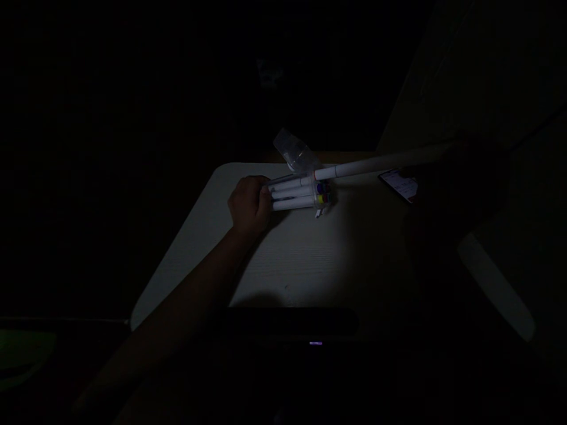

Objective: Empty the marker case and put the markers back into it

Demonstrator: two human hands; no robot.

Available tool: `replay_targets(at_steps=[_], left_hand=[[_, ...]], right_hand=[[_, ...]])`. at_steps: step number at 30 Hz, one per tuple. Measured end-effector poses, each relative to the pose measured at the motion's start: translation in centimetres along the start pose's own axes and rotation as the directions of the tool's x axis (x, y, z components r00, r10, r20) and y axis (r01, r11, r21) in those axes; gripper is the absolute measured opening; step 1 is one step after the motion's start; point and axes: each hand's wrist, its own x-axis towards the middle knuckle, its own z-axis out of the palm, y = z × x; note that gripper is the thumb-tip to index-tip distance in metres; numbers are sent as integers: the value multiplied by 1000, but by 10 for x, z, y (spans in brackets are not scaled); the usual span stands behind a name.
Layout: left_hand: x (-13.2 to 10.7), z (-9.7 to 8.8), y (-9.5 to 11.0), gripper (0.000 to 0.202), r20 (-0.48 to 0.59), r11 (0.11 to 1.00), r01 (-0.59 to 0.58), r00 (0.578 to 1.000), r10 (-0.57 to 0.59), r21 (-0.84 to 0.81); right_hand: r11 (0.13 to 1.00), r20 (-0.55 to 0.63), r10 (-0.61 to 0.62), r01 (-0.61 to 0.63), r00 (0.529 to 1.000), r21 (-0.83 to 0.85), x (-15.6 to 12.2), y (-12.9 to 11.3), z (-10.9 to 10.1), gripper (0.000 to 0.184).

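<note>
Markers (pixel 292 193) lie bundled, none yet apart, gripped by the curled left hand (pixel 250 203) near the white table's (pixel 283 260) far edge; the shadowed right hand (pixel 460 159) is too dark to read.

The markers (pixel 290 193) are smooth plastic, the bag (pixel 295 152) glossy clear plastic, the tabletop (pixel 283 260) matt.

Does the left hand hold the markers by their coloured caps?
No, the left hand grips the white marker barrels at the end away from the coloured caps.
</note>
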Motion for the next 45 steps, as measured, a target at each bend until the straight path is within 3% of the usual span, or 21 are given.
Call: replay_targets(at_steps=[2,5,9,12,18,23,31,37,45], left_hand=[[0,0,0,49,-5,1000,-5,1000,5,-4],[0,0,0,49,-3,1000,-9,1000,9,-6],[0,2,-1,51,-3,1000,14,1000,-14,-9],[-1,3,-1,50,-22,1000,12,1000,-13,-19],[-1,4,-2,48,-37,1000,-1,999,0,-22],[-1,3,-1,48,-42,1000,-5,999,4,-23],[-1,4,0,48,-55,999,12,998,-14,-40],[-1,4,0,49,-47,998,17,999,-20,-55],[-1,6,-7,49,-50,998,19,998,-22,-53]], right_hand=[[998,-148,50,-43,988,55,-2,2,4,30],[996,-16,5,-4,1000,94,-5,11,10,29],[989,-51,-96,101,994,105,-7,24,11,30],[985,4,-122,121,992,122,-8,30,11,30],[936,-3,-54,52,999,349,-10,25,19,20],[916,-15,40,-31,999,400,-11,15,25,15],[915,11,34,-35,999,402,-11,22,25,15],[957,36,55,-63,998,283,-12,19,24,10],[994,236,44,-65,971,85,-15,26,19,13]])
